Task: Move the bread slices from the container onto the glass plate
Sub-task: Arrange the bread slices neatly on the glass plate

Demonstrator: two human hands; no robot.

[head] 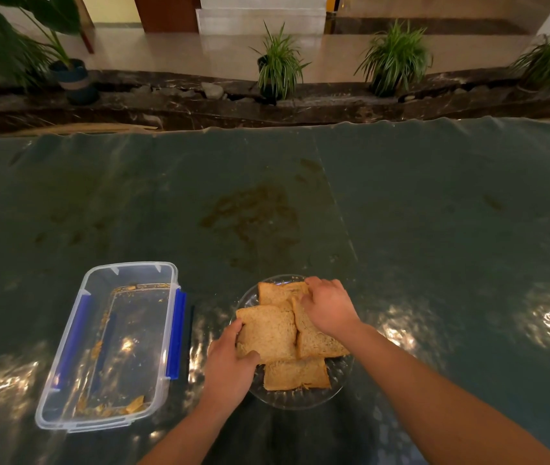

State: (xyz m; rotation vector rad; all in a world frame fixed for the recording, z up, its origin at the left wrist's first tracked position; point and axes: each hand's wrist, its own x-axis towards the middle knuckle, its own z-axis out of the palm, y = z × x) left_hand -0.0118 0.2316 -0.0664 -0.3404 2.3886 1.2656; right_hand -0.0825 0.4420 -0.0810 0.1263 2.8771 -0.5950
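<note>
Several brown bread slices (272,332) lie overlapping on the round glass plate (300,399) near the table's front. My left hand (228,370) grips the left edge of the nearest large slice, thumb on top. My right hand (329,305) rests on the far right slices, fingers curled over the edge of the back slice (278,292). To the left stands the clear plastic container (65,391) with blue clips; it holds only crumbs and small bread scraps.
The table is covered in a dark green glossy sheet (434,213) with a brown stain (253,219) beyond the plate. A dark stone ledge with potted plants (278,67) runs along the far edge.
</note>
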